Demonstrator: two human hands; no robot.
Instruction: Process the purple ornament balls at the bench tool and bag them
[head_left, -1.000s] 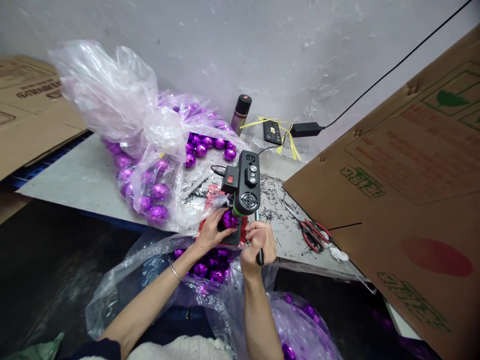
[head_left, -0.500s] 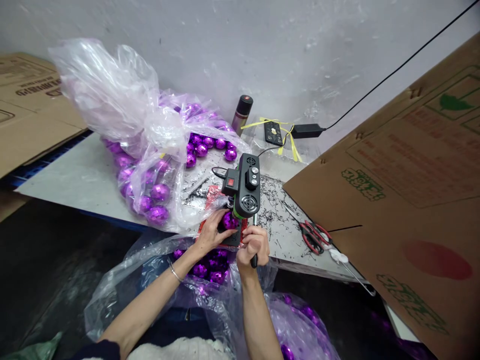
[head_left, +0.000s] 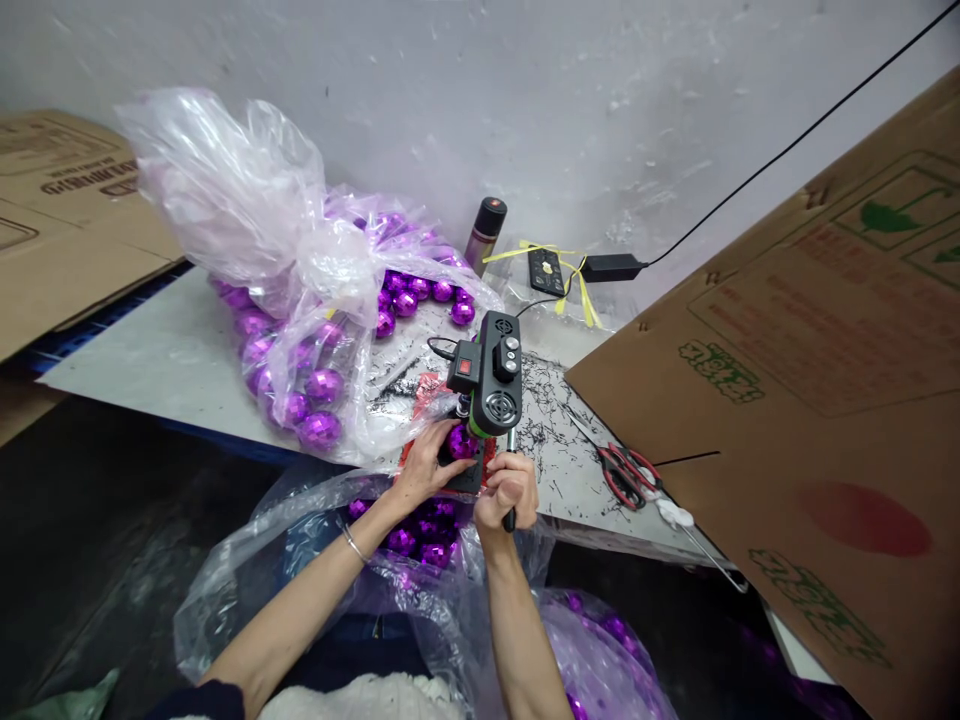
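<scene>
Under the head of a small black-and-green bench drill press sits a shiny purple faceted ball. My left hand grips that ball between thumb and fingers, close above the black base of the machine. On the machine's right, my right hand is wrapped round the black-tipped lever, which points down towards me. More purple balls lie in an open clear plastic bag below my wrists.
A large clear bag of purple balls stands on the left of the table. Red-handled scissors and black shavings lie on the right, beside a big cardboard box. A spray can and a power adapter are behind.
The whole view has shifted very slightly. Both hands keep their holds on the ball and the lever, with no clear movement of either.
</scene>
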